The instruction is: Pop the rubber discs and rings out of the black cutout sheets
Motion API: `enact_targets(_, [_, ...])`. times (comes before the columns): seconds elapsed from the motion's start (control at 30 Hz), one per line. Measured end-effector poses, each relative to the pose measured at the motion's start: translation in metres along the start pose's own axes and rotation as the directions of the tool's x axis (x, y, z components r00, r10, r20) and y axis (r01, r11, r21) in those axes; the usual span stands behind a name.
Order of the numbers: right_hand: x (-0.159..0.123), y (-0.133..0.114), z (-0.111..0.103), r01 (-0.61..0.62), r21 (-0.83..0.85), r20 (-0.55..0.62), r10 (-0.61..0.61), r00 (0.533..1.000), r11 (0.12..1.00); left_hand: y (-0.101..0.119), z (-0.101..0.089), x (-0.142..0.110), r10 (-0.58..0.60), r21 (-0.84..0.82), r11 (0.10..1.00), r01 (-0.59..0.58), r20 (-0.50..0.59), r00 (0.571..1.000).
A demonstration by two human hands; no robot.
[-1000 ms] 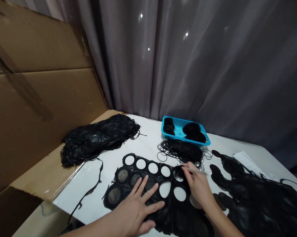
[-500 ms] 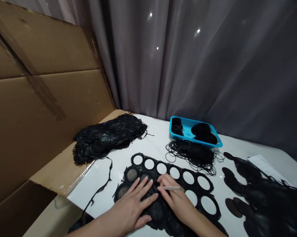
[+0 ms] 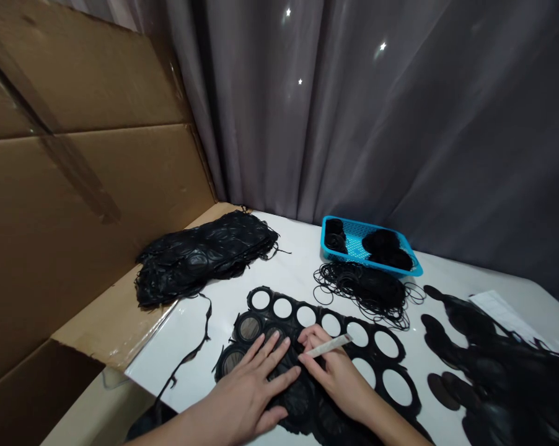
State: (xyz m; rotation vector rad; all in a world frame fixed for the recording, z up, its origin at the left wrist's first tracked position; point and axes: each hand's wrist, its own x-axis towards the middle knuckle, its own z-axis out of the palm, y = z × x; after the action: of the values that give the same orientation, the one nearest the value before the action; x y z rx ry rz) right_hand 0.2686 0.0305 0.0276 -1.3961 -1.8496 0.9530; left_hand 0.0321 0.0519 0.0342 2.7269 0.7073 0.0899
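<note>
A black rubber sheet (image 3: pixel 302 331) with rows of round shapes lies on the white table in front of me. Several of its circles are cut-out holes showing white; others, near my left hand, are still filled with thin dark film. My left hand (image 3: pixel 261 387) rests flat on the sheet, fingers spread. Beside it, my right hand (image 3: pixel 328 368) pinches a slim, flat, pale tool (image 3: pixel 328 345), its rear end sticking out to the right. The tool's tip is hidden by my fingers, close to the sheet.
A stack of black sheets (image 3: pixel 205 254) lies at the left beside a cardboard box (image 3: pixel 121 179). At the back stands a blue basket (image 3: pixel 354 238) holding black pieces, with a heap of thin black rings (image 3: pixel 367 288) before it. Black discs (image 3: pixel 502 371) and white paper (image 3: pixel 502 310) lie right.
The pale tool has turned in my right hand, its rear end now tilted up and showing its flat side. My left hand stays put on the sheet. The view has shifted slightly.
</note>
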Motion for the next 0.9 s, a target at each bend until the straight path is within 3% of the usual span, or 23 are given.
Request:
enact_targets(0.33, [0.002, 0.0, -0.003, -0.006, -0.007, 0.01, 0.006, 1.0, 1.0, 0.0, 0.001, -0.001, -0.005, 0.011, 1.0, 0.005, 0.001, 1.0])
enact_targets(0.5, [-0.006, 0.001, 0.01, 0.11, -0.18, -0.016, -0.115, 0.993, 0.977, -0.001, 0.004, -0.001, 0.002, 0.025, 1.0, -0.002, -0.017, 1.0])
enact_targets(0.6, [-0.01, 0.01, 0.03, 0.209, -0.38, -0.067, -0.253, 0.965, 0.901, 0.0, 0.006, -0.002, -0.007, 0.047, 0.999, 0.009, -0.034, 0.999])
enact_targets(0.67, [-0.007, 0.017, 0.032, 0.209, -0.439, -0.126, -0.29, 0.949, 0.874, 0.0, 0.007, -0.003, -0.009, 0.059, 0.998, 0.012, -0.047, 0.999])
enact_targets(0.77, [0.004, 0.026, 0.001, 0.056, -0.328, -0.338, -0.173, 0.925, 0.943, 0.001, 0.006, -0.004, -0.005, 0.064, 0.998, 0.009, -0.062, 0.998])
enact_targets(0.83, [0.013, 0.027, -0.032, -0.113, -0.211, -0.465, 0.002, 0.885, 0.971, 0.002, 0.004, -0.003, -0.002, 0.066, 0.998, 0.006, -0.073, 0.997])
enact_targets(0.9, [0.022, 0.024, -0.058, -0.165, -0.167, -0.51, 0.057, 0.858, 0.972, 0.002, 0.002, -0.003, 0.009, 0.066, 0.998, -0.004, -0.078, 0.997])
